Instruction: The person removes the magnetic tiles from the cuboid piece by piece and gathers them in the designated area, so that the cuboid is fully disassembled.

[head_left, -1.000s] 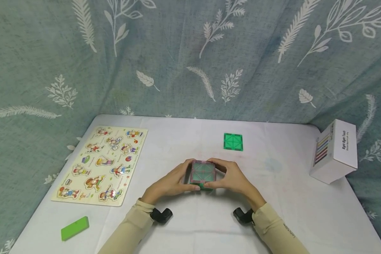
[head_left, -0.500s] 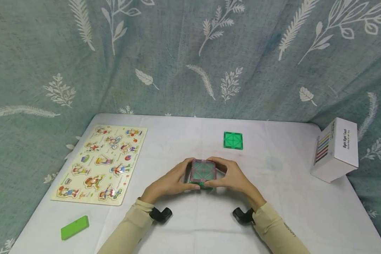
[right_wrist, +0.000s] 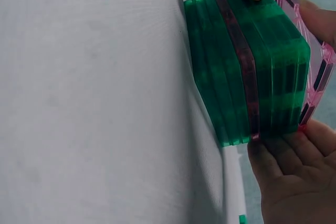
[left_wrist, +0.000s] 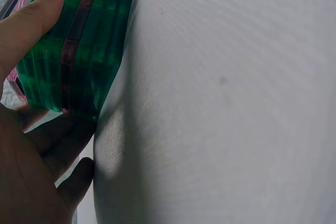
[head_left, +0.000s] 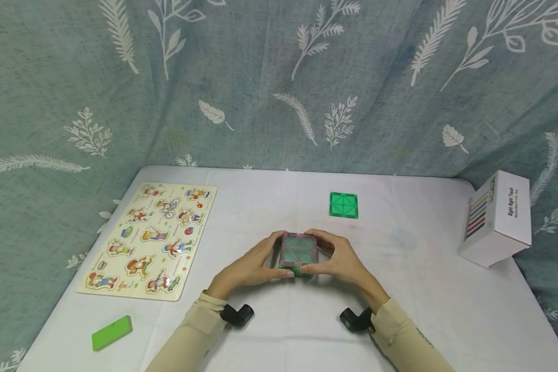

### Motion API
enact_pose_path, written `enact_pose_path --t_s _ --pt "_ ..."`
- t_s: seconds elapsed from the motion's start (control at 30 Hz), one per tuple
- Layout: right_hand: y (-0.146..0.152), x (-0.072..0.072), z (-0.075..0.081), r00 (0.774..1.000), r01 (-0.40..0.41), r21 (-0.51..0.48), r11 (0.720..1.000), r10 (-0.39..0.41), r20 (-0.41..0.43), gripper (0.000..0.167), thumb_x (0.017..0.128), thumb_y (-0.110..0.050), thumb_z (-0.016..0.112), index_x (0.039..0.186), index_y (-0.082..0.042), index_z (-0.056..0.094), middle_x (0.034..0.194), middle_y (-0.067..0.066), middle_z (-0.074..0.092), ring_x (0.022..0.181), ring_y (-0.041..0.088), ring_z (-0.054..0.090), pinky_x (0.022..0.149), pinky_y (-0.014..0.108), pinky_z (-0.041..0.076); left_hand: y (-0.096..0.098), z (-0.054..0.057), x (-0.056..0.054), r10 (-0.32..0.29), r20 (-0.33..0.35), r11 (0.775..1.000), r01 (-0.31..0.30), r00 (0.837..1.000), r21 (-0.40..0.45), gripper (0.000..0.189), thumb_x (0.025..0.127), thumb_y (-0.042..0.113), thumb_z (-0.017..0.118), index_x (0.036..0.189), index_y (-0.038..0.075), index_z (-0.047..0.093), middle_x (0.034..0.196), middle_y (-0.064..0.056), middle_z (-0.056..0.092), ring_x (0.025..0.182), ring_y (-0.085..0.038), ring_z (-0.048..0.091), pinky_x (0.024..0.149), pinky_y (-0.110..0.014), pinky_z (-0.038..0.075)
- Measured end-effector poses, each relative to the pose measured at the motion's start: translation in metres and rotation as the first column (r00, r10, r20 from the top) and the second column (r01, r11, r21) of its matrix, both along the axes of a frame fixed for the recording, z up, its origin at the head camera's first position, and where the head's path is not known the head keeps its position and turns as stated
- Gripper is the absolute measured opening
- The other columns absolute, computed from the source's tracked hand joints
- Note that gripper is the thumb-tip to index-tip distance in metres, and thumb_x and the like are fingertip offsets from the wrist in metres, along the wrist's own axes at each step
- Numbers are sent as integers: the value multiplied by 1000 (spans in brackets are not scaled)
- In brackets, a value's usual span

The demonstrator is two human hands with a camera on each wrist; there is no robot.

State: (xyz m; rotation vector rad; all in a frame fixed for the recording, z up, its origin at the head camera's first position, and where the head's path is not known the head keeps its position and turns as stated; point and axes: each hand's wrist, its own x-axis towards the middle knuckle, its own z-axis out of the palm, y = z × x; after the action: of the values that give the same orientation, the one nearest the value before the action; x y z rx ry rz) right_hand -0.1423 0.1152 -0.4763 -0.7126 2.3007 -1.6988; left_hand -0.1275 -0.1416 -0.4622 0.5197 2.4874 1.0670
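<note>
A stack of square green magnetic tiles [left_wrist: 107, 30] stands on the white tablecloth, with one pink tile [right_wrist: 241, 56] in its middle. Over its top lies another pink magnetic tile [head_left: 298, 249], slightly tilted and offset in the right wrist view. My left hand [head_left: 247, 266] grips the green stack, thumb on the near side and fingers around the left side. From the right, my right hand [head_left: 341, 261] holds the top pink tile, its thumb on the near edge and fingers toward the far edge. A single green magnetic tile [head_left: 343, 205] lies farther back.
On the left lies a wooden puzzle board [head_left: 137, 248] with cartoon figures. A light green block [head_left: 112, 333] sits at the front left. A white box [head_left: 497, 219] stands at the right edge. A patterned curtain [head_left: 260, 103] hangs behind the table.
Both hands keep their hold on the stack and the top pink tile, with hardly any movement. The head view has shifted slightly.
</note>
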Motion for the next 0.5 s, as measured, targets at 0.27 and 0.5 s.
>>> enact_pose_path --t_s 0.27,0.5 --pt "-2 0 -3 1000 -1 -31 1000 1 11 73 74 -20 91 139 -15 58 140 7 62 130 26 60 113 43 47 1 1 0 11 19 1000 -11 1000 -8 103 84 53 77 161 18 18 167 -10 26 156 -33 23 125 -58 26" --pt "-2 1 -3 1000 16 -39 999 -16 3 73 74 -18 90 139 -12 57 140 9 62 131 29 60 114 45 46 1 2 0 19 25 1000 -19 1000 -7 104 83 54 77 161 18 18 167 -10 25 156 -33 22 125 -58 26"
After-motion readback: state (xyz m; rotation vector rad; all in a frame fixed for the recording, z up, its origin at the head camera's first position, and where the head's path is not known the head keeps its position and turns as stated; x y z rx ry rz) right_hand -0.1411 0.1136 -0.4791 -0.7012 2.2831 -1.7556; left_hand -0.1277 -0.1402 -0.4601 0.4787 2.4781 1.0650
